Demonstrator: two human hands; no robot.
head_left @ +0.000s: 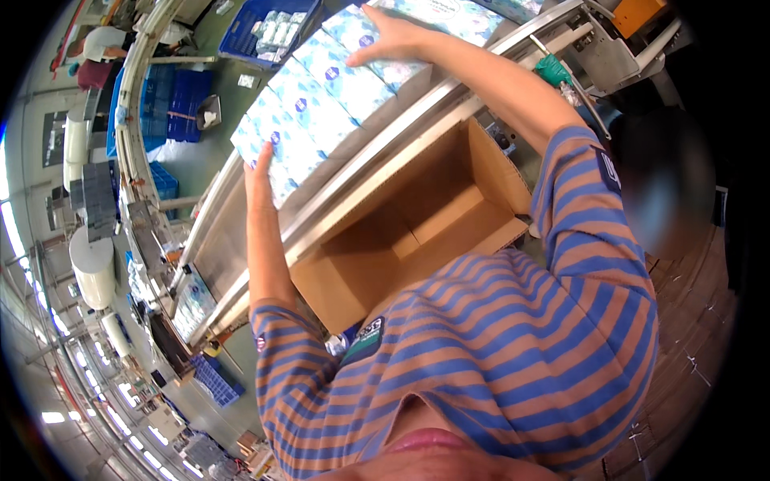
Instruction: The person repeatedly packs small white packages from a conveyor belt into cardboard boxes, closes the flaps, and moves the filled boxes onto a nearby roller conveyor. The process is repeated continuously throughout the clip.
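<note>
A row of white soft packs (301, 104) with blue leaf-like patterns and round purple marks lies along a metal conveyor (321, 176). They look like tissue packs. My left hand (260, 172) is at the row's left end, one finger stretched over the top of the end pack. Farther right, my right hand (393, 38) lies over the packs with thumb and forefinger spread wide; its other fingers are hard to see. Between me and the conveyor stands an open cardboard box (417, 228), its inside showing bare brown walls.
More packs continue right past my right hand. Beyond the conveyor, a blue crate (233, 36) holds wrapped packs. Blue bins (188, 104) stand at the far left, near people (104, 44) bending over. Metal machine parts (613, 56) flank the conveyor at the right.
</note>
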